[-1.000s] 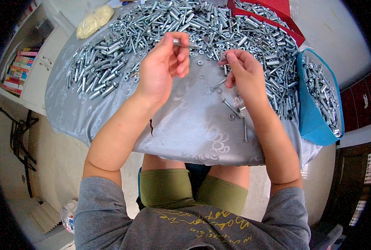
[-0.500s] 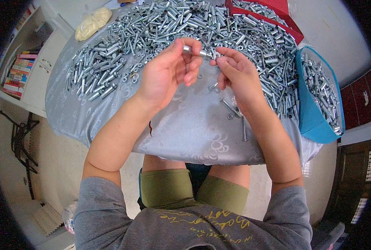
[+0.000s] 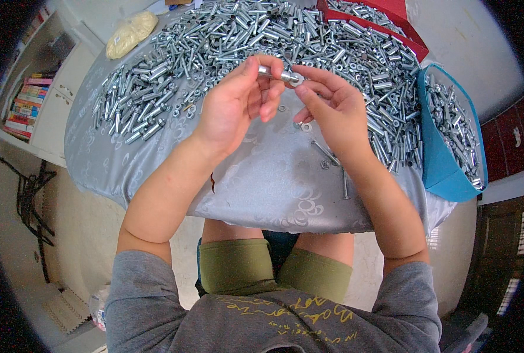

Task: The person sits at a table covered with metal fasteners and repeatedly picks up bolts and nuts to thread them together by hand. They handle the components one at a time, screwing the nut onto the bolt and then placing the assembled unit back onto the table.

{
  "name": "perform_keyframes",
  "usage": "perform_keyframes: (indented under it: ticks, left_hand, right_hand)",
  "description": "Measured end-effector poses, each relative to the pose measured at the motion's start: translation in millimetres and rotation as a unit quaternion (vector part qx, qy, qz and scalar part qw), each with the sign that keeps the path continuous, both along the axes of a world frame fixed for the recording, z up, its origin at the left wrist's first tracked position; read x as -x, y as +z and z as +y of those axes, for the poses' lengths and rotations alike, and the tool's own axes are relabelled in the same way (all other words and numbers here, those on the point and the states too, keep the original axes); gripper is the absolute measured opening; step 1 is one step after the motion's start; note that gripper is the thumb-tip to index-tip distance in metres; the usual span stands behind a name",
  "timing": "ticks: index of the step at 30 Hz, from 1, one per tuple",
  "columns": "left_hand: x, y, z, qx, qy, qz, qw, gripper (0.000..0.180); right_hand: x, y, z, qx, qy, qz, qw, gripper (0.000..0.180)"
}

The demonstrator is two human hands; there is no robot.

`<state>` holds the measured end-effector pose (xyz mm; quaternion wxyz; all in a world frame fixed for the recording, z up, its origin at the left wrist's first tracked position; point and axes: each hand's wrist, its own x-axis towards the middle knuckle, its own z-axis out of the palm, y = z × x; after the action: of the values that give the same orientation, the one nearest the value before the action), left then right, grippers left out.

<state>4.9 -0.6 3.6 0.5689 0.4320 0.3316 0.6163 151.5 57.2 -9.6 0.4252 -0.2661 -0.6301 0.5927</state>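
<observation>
Above the table, my left hand [image 3: 229, 109] is closed on a shiny metal expansion bolt [image 3: 273, 73], held nearly level with its end pointing right. At that end sits a flat round washer [image 3: 297, 79], pinched between the thumb and forefinger of my right hand [image 3: 338, 112]. Whether the washer is threaded on the bolt or only touching it, I cannot tell. Under my right hand lie a loose washer [image 3: 306, 126] and a thin bolt [image 3: 325, 151]. A nut [image 3: 325, 165] and another thin bolt [image 3: 345, 185] rest nearer to me.
A wide heap of metal bolts, sleeves and nuts [image 3: 244, 32] covers the far part of the cloth-covered table [image 3: 256, 194]. Fasteners fill a red box [image 3: 412, 41] at the back right and a blue bin [image 3: 438, 170] at the right edge. A yellowish bag [image 3: 131, 35] lies far left.
My right hand has moved slightly left and now has a washer against the bolt's end. The loose washer beneath that hand has come into clearer view. My left hand has barely moved.
</observation>
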Motion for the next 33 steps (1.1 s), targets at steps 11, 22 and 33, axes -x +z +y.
perform_keyframes:
  ticks: [11,22,33]
  left_hand:
    - [0.2,-0.8,0.8,0.008,-0.022,-0.007,1.0,0.034]
    - [8.8,-7.7,4.3,0.051,-0.103,-0.206,0.972,0.033]
    - [15.2,-4.5,4.3,0.069,-0.06,-0.226,0.97,0.03]
  right_hand:
    - [0.3,0.8,0.6,-0.026,-0.004,0.001,1.0,0.023]
    - [-0.6,5.7,3.0,-0.015,-0.003,0.009,1.0,0.023]
    - [-4.3,-16.1,27.5,-0.44,-0.087,-0.317,0.836,0.02]
